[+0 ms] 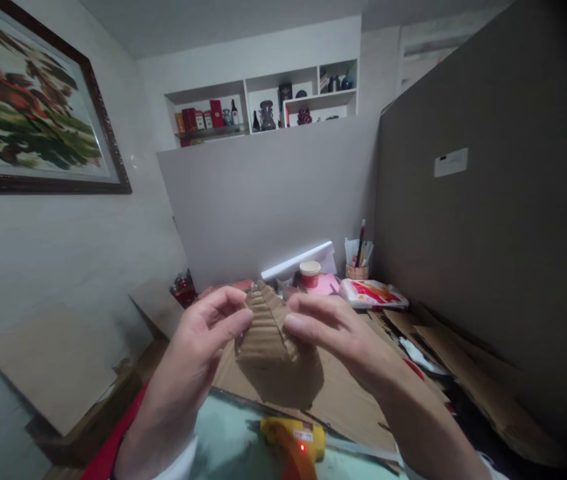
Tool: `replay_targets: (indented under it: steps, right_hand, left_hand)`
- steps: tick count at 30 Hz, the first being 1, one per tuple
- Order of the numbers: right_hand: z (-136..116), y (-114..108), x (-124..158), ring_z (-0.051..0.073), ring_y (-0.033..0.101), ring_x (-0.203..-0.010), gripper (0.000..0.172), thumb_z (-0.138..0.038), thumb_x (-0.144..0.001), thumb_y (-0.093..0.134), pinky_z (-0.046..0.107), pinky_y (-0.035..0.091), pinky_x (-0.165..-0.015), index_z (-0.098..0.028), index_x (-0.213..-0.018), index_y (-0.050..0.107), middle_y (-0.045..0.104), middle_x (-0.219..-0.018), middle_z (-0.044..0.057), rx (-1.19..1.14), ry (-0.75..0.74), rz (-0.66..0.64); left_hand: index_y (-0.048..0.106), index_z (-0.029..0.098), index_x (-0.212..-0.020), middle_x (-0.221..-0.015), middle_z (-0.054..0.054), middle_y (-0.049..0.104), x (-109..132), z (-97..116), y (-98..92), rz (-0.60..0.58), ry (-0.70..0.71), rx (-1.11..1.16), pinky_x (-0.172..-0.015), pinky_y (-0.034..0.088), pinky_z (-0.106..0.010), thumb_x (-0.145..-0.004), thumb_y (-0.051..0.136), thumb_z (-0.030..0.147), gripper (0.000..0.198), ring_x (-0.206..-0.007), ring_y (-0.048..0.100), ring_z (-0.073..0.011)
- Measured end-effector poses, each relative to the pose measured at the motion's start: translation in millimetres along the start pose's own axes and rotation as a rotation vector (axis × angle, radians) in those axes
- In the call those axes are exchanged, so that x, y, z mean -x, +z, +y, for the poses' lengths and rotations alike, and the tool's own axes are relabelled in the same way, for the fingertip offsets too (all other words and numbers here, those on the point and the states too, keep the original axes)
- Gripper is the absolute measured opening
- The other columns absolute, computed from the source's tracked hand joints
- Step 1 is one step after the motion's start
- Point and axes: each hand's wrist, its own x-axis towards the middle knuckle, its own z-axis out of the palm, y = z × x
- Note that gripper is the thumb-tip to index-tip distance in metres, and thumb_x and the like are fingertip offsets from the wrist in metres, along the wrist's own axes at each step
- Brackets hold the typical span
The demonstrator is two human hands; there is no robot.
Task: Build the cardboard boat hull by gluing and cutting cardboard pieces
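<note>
Ridged cardboard piece (262, 328) between both hands, above flat cardboard sheet (351, 387) on worktop (223, 427). Right hand (346, 337) pinches its right edge; left hand (203, 337) curled at left edge, can't tell if gripping. Yellow glue gun (291, 437) nearer the person, red light lit.

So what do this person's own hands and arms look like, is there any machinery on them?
No machinery shows: the left hand and right hand are bare, with no gloves or rings visible. Pale, whitish sleeves show at the bottom edge. A thin dark line near the left wrist may be a band; it's too dim to tell.
</note>
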Motion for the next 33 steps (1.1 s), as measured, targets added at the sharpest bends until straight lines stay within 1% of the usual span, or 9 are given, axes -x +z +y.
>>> replay_targets:
  steps: [2, 4, 8, 11, 15, 18, 23, 28, 33]
  right_hand:
    - [-2.7, 2.1, 2.2, 0.015, 0.053, -0.076, 0.022, -0.038, -0.091, 0.063, 0.024, 0.040, -0.066, -0.019, -0.078, 0.063, 0.059, -0.079, -0.001, -0.017, 0.016, -0.052]
    - [-4.7, 5.2, 5.3, 0.016, 0.056, -0.077, 0.019, -0.036, -0.092, 0.063, 0.025, 0.042, -0.068, -0.021, -0.079, 0.064, 0.062, -0.080, -0.001, -0.011, -0.003, -0.061]
    - [-6.3, 7.7, 12.1, 0.016, 0.056, -0.071, 0.022, -0.029, -0.093, 0.060, 0.026, 0.041, -0.066, -0.024, -0.071, 0.060, 0.060, -0.072, -0.003, 0.185, -0.135, 0.040]
    - [-7.2, 6.1, 13.9, 0.016, 0.056, -0.070, 0.025, -0.030, -0.093, 0.061, 0.028, 0.040, -0.064, -0.024, -0.069, 0.058, 0.060, -0.070, -0.003, 0.312, -0.154, 0.075]
    - [-6.7, 8.3, 10.1, 0.017, 0.058, -0.073, 0.013, -0.035, -0.092, 0.064, 0.026, 0.041, -0.062, -0.025, -0.084, 0.063, 0.066, -0.081, -0.002, 0.286, -0.098, 0.067]
    - [-2.7, 13.5, 7.0, 0.017, 0.058, -0.074, 0.013, -0.037, -0.091, 0.067, 0.026, 0.043, -0.061, -0.024, -0.090, 0.064, 0.067, -0.084, -0.001, 0.262, -0.092, 0.117]
    - [2.0, 18.1, 7.8, 0.016, 0.054, -0.069, 0.014, -0.034, -0.091, 0.066, 0.027, 0.041, -0.060, -0.022, -0.083, 0.062, 0.062, -0.077, -0.001, 0.323, -0.139, 0.178]
    - [0.3, 18.6, 7.7, 0.013, 0.046, -0.062, 0.014, -0.027, -0.089, 0.066, 0.026, 0.036, -0.055, -0.022, -0.078, 0.059, 0.052, -0.069, -0.004, 0.327, -0.178, 0.175]
    - [-0.2, 18.6, 7.2, 0.012, 0.043, -0.059, 0.018, -0.024, -0.088, 0.067, 0.026, 0.034, -0.053, -0.022, -0.075, 0.054, 0.049, -0.067, -0.005, 0.353, -0.193, 0.156]
  left_hand:
    - [0.070, 0.018, -0.080, -0.081, -0.001, 0.065, 0.9, 0.0, -0.7, -0.015, -0.010, 0.023, -0.070, 0.048, -0.021, -0.077, 0.079, 0.026, 0.012, -0.076, 0.059, -0.0124]
    - [0.070, 0.018, -0.080, -0.077, -0.001, 0.065, 1.4, -0.7, -1.4, -0.033, -0.023, 0.048, -0.068, 0.048, -0.021, -0.075, 0.080, 0.027, 0.014, -0.073, 0.059, -0.0123]
    - [0.070, 0.018, -0.076, -0.075, 0.000, 0.065, 0.2, -2.2, -2.1, -0.046, -0.003, 0.046, -0.064, 0.047, -0.020, -0.071, 0.083, 0.028, 0.018, -0.070, 0.059, -0.0119]
    - [0.069, 0.018, -0.074, -0.076, 0.000, 0.065, -1.9, -3.7, -3.0, -0.041, 0.030, -0.035, -0.061, 0.046, -0.021, -0.071, 0.083, 0.031, 0.020, -0.067, 0.057, -0.0116]
    - [0.068, 0.020, -0.077, -0.073, 0.002, 0.062, -1.2, -7.6, -1.5, -0.005, 0.099, -0.184, -0.059, 0.043, -0.020, -0.078, 0.078, 0.031, 0.015, -0.065, 0.054, -0.0107]
    - [0.066, 0.020, -0.077, -0.069, 0.003, 0.057, 1.9, -10.7, 2.3, 0.024, 0.128, -0.234, -0.058, 0.042, -0.021, -0.079, 0.077, 0.031, 0.015, -0.064, 0.051, -0.0111]
    - [0.068, 0.020, -0.078, -0.071, 0.002, 0.059, 4.8, -13.1, 4.8, 0.014, 0.111, -0.177, -0.060, 0.043, -0.022, -0.077, 0.078, 0.031, 0.015, -0.066, 0.052, -0.0121]
    - [0.070, 0.020, -0.074, -0.071, 0.001, 0.061, 3.1, -12.2, 5.4, -0.001, 0.028, -0.033, -0.061, 0.045, -0.024, -0.071, 0.082, 0.028, 0.014, -0.067, 0.055, -0.0134]
    - [0.069, 0.019, -0.067, -0.062, 0.002, 0.057, 0.1, -9.8, 6.6, -0.001, -0.054, 0.050, -0.055, 0.045, -0.023, -0.061, 0.088, 0.028, 0.021, -0.056, 0.050, -0.0111]
